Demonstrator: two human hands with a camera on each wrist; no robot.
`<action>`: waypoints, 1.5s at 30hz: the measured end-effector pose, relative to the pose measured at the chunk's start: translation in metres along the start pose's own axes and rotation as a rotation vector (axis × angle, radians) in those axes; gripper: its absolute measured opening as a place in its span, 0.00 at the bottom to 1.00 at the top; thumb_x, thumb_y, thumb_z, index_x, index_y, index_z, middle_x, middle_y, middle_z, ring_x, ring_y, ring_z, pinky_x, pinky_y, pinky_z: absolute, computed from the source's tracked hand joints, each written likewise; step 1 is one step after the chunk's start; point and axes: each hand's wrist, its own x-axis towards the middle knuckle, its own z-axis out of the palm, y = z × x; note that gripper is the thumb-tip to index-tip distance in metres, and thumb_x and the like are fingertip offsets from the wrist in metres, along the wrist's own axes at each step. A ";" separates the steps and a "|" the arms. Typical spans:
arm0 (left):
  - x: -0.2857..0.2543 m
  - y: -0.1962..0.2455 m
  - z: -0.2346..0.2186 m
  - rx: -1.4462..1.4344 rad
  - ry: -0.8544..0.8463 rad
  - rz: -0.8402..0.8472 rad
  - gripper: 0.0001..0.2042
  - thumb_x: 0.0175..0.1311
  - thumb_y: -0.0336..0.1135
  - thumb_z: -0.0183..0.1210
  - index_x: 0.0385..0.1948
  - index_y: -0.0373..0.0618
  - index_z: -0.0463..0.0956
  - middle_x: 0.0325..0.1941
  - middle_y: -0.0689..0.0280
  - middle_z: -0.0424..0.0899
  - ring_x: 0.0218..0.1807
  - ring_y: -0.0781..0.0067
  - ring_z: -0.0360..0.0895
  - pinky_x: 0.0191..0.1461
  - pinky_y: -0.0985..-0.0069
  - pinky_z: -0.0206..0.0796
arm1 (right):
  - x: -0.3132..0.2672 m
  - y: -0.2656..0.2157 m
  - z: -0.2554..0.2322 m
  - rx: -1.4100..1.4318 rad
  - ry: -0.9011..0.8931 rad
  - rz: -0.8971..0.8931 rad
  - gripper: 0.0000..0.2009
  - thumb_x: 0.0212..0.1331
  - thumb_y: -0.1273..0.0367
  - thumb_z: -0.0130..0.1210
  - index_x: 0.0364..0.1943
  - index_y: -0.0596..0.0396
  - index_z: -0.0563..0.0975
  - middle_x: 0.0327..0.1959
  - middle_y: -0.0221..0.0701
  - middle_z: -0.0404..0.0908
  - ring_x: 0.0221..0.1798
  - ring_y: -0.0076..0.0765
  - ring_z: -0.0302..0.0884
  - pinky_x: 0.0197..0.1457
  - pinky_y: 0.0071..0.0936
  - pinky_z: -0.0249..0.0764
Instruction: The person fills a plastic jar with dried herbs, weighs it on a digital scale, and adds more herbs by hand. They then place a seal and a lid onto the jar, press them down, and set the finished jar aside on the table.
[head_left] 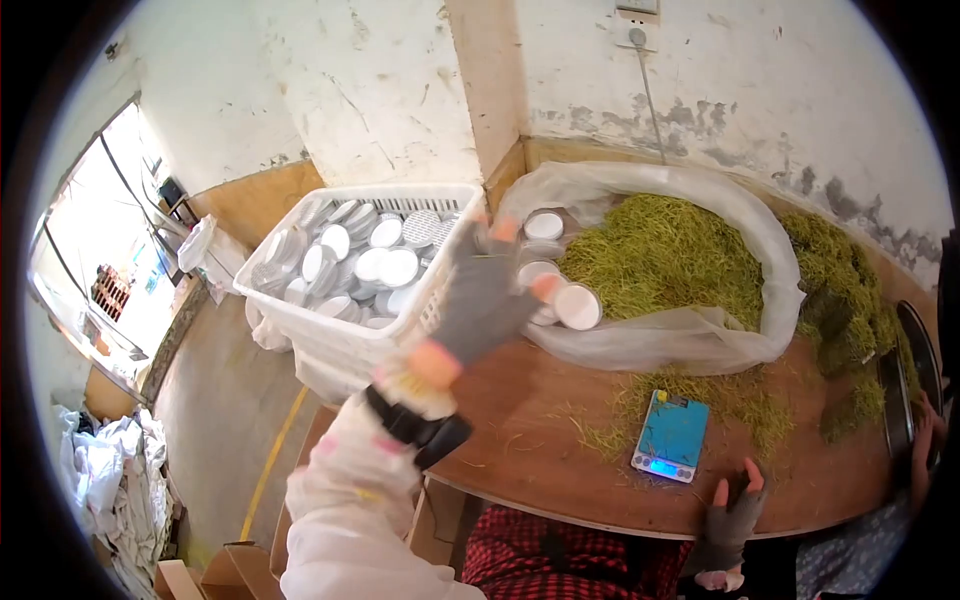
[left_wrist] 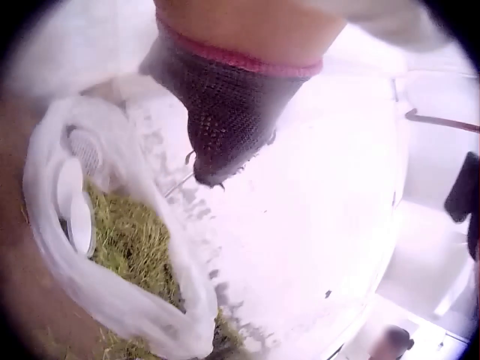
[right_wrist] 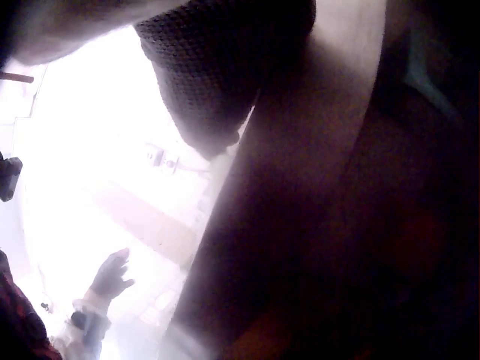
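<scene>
My left hand (head_left: 485, 300), in a grey fingerless glove and blurred, reaches over the gap between a white plastic basket (head_left: 340, 345) and a clear plastic bag (head_left: 640, 350). Its fingers are spread out, and its thumb overlaps some flat round white discs (head_left: 578, 306) in the head view. Those discs lie at the bag's left side, beside a heap of dry green grass-like strands (head_left: 660, 260). My right hand (head_left: 735, 515), in a similar glove, rests at the table's front edge with loose fingers. A blue digital scale (head_left: 672, 435) with its display lit sits near it.
Many more white discs (head_left: 370, 265) fill the basket. Loose strands (head_left: 750, 410) are scattered around the scale, and more green strands (head_left: 840, 290) pile up at the right. Another person's hand (head_left: 925, 435) is at the far right. Cardboard boxes (head_left: 235, 570) stand below the table's left.
</scene>
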 end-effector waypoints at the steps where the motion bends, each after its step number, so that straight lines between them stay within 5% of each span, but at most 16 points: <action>1: -0.008 -0.013 -0.022 0.072 0.154 -0.090 0.48 0.63 0.62 0.63 0.75 0.32 0.56 0.77 0.27 0.51 0.80 0.30 0.49 0.80 0.53 0.52 | -0.001 0.007 0.003 0.085 0.015 0.053 0.27 0.64 0.77 0.58 0.68 0.63 0.68 0.63 0.45 0.71 0.65 0.48 0.72 0.71 0.39 0.67; 2: -0.009 -0.055 -0.032 0.158 0.425 -0.007 0.48 0.64 0.63 0.64 0.76 0.35 0.55 0.76 0.26 0.51 0.79 0.29 0.51 0.80 0.50 0.51 | -0.003 0.011 0.005 0.168 0.028 0.107 0.28 0.64 0.77 0.58 0.69 0.63 0.67 0.64 0.45 0.70 0.67 0.47 0.71 0.72 0.39 0.66; 6: -0.043 -0.204 -0.094 0.418 0.831 -0.430 0.58 0.57 0.65 0.70 0.75 0.27 0.49 0.78 0.33 0.52 0.79 0.33 0.49 0.81 0.51 0.46 | 0.009 0.005 0.002 0.251 0.106 0.064 0.28 0.64 0.78 0.57 0.70 0.64 0.66 0.66 0.45 0.69 0.67 0.47 0.70 0.73 0.41 0.65; 8: -0.068 -0.289 -0.089 0.544 0.711 -0.717 0.66 0.49 0.69 0.73 0.77 0.28 0.44 0.79 0.35 0.51 0.79 0.34 0.50 0.82 0.52 0.46 | 0.033 -0.047 -0.021 0.021 -0.012 -0.186 0.29 0.63 0.78 0.57 0.70 0.65 0.65 0.66 0.46 0.68 0.67 0.49 0.69 0.74 0.41 0.64; 9: -0.079 -0.279 -0.089 0.227 0.796 -0.778 0.62 0.50 0.69 0.71 0.82 0.47 0.44 0.81 0.42 0.52 0.78 0.30 0.52 0.78 0.37 0.48 | 0.045 -0.073 -0.026 0.026 -0.051 -0.235 0.30 0.62 0.78 0.57 0.70 0.66 0.65 0.65 0.47 0.69 0.68 0.50 0.69 0.74 0.42 0.64; 10: -0.091 -0.292 -0.085 0.218 0.806 -0.786 0.62 0.50 0.69 0.71 0.82 0.47 0.44 0.81 0.42 0.52 0.78 0.30 0.52 0.78 0.37 0.48 | 0.060 -0.099 -0.030 0.021 -0.046 -0.248 0.30 0.62 0.78 0.57 0.70 0.66 0.65 0.65 0.47 0.69 0.68 0.50 0.69 0.74 0.42 0.64; 12: -0.110 -0.326 -0.071 -0.970 0.324 -1.163 0.50 0.54 0.67 0.67 0.80 0.69 0.51 0.80 0.51 0.54 0.75 0.26 0.55 0.68 0.19 0.51 | 0.086 -0.149 -0.030 0.106 -0.232 -0.487 0.31 0.61 0.78 0.58 0.70 0.64 0.66 0.62 0.48 0.73 0.64 0.52 0.73 0.71 0.43 0.68; 17: -0.121 -0.282 -0.083 -1.344 0.262 -1.161 0.32 0.58 0.64 0.61 0.63 0.70 0.65 0.78 0.54 0.57 0.73 0.25 0.58 0.57 0.14 0.57 | 0.099 -0.237 0.040 0.373 -0.397 -0.816 0.30 0.60 0.74 0.64 0.68 0.57 0.69 0.55 0.45 0.78 0.53 0.54 0.80 0.58 0.42 0.77; 21: -0.139 -0.302 -0.070 -1.406 0.278 -1.092 0.18 0.60 0.61 0.60 0.47 0.69 0.72 0.70 0.60 0.61 0.67 0.34 0.66 0.53 0.21 0.67 | 0.108 -0.283 0.078 0.358 -0.599 -0.759 0.35 0.59 0.71 0.68 0.71 0.57 0.65 0.55 0.45 0.78 0.56 0.50 0.80 0.59 0.40 0.77; 25: -0.156 -0.286 -0.078 -1.355 0.305 -1.081 0.27 0.61 0.60 0.54 0.58 0.58 0.67 0.65 0.55 0.76 0.61 0.43 0.80 0.54 0.32 0.76 | 0.114 -0.305 0.140 0.472 -0.678 -0.663 0.40 0.59 0.67 0.71 0.73 0.61 0.61 0.59 0.48 0.77 0.60 0.51 0.78 0.63 0.42 0.75; 30: -0.181 -0.275 -0.079 -1.346 0.376 -1.003 0.21 0.67 0.57 0.50 0.51 0.53 0.68 0.59 0.55 0.78 0.56 0.48 0.81 0.52 0.44 0.81 | 0.132 -0.374 0.224 0.594 -0.864 -0.219 0.47 0.61 0.54 0.71 0.75 0.66 0.58 0.71 0.49 0.70 0.75 0.48 0.67 0.76 0.39 0.65; 32: -0.216 -0.329 -0.052 -0.889 0.346 -0.692 0.19 0.68 0.56 0.50 0.48 0.51 0.69 0.54 0.56 0.77 0.54 0.50 0.80 0.56 0.50 0.79 | 0.128 -0.405 0.238 0.666 -0.733 -0.154 0.48 0.57 0.54 0.74 0.74 0.66 0.60 0.70 0.52 0.71 0.75 0.48 0.65 0.76 0.38 0.65; 34: -0.242 -0.359 -0.031 -1.136 0.460 -0.713 0.19 0.66 0.53 0.51 0.48 0.49 0.71 0.53 0.57 0.76 0.56 0.51 0.77 0.61 0.52 0.74 | 0.127 -0.414 0.284 0.783 -0.693 -0.148 0.54 0.52 0.56 0.76 0.77 0.66 0.53 0.70 0.54 0.68 0.75 0.51 0.66 0.78 0.38 0.62; 37: -0.252 -0.354 -0.028 -0.810 0.496 -0.698 0.24 0.61 0.50 0.54 0.54 0.45 0.70 0.57 0.53 0.74 0.60 0.50 0.74 0.68 0.52 0.67 | 0.128 -0.421 0.298 0.735 -0.727 -0.086 0.61 0.50 0.65 0.70 0.79 0.68 0.33 0.76 0.60 0.48 0.79 0.62 0.54 0.81 0.41 0.57; 41: -0.263 -0.355 -0.026 -0.685 0.438 -0.684 0.30 0.59 0.51 0.55 0.61 0.42 0.68 0.59 0.53 0.74 0.62 0.49 0.73 0.69 0.52 0.66 | 0.114 -0.423 0.284 0.725 -0.663 -0.093 0.60 0.47 0.70 0.68 0.80 0.65 0.35 0.74 0.59 0.53 0.78 0.59 0.54 0.80 0.42 0.57; 45: -0.251 -0.303 -0.044 -1.306 0.636 -0.803 0.35 0.59 0.53 0.57 0.66 0.41 0.66 0.60 0.53 0.74 0.64 0.48 0.73 0.70 0.52 0.66 | 0.102 -0.427 0.279 0.608 -0.617 -0.155 0.61 0.46 0.69 0.68 0.79 0.66 0.35 0.72 0.61 0.54 0.76 0.64 0.56 0.80 0.43 0.58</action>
